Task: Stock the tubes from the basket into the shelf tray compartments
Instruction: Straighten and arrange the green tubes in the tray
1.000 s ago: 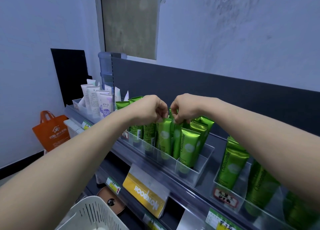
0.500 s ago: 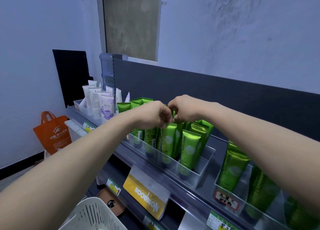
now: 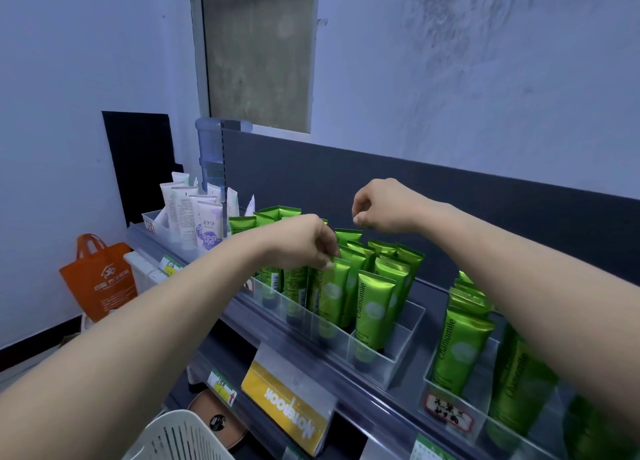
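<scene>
1. Your left hand (image 3: 304,245) is down at the clear tray (image 3: 401,352). Its fingertips (image 3: 329,259) pinch the top crimp of a green tube (image 3: 334,286) that stands upright in a front compartment.
2. Your right hand (image 3: 384,207) hangs above the back rows with its fingers curled in, apart from every tube. It seems to hold nothing, but the palm side is hidden, so that is not certain.
3. Done so far: this tray's compartments hold upright green tubes, packed front to back. The right-hand tray (image 3: 446,390) also holds green tubes, and the white tubes (image 3: 194,217) stand in a tray far left on the same shelf.
4. The basket (image 3: 180,435) shows only its rim and slotted wall at the bottom edge. Its inside is out of view, so you cannot tell how many tubes remain in it.
5. Judgement: the task looks well along, with little free room visible in the clear tray.
6. The step in hand reads as seating or straightening the pinched tube. What's left is to let it go and return to the basket if it has more tubes.
</scene>
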`<act>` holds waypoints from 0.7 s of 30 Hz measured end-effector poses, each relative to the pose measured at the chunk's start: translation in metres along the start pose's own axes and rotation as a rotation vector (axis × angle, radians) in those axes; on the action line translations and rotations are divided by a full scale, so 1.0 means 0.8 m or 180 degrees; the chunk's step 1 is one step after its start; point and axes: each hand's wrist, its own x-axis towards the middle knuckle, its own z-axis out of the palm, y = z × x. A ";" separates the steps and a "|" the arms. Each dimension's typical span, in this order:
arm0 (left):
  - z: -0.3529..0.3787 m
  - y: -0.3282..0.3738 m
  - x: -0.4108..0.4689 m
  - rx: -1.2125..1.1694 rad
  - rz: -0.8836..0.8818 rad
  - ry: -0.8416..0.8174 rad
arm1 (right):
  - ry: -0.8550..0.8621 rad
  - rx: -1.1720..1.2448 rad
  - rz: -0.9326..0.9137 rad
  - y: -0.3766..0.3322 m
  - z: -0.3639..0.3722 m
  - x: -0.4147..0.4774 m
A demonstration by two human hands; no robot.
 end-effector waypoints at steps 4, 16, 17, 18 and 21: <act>-0.005 0.002 0.004 -0.0158 0.0068 0.0221 | 0.0042 -0.0072 0.0163 0.014 -0.005 0.001; 0.005 0.023 0.067 0.0261 0.0119 0.0424 | -0.0865 -0.0647 0.0332 0.038 0.014 0.013; 0.006 0.024 0.071 0.0290 0.0100 0.0359 | -0.0846 -0.0687 0.0307 0.039 0.014 0.016; 0.007 0.023 0.075 0.0303 0.0079 0.0303 | -0.0814 -0.0723 0.0292 0.039 0.014 0.018; 0.009 0.021 0.084 0.0344 0.0019 0.0282 | -0.0710 -0.0755 0.0283 0.043 0.013 0.025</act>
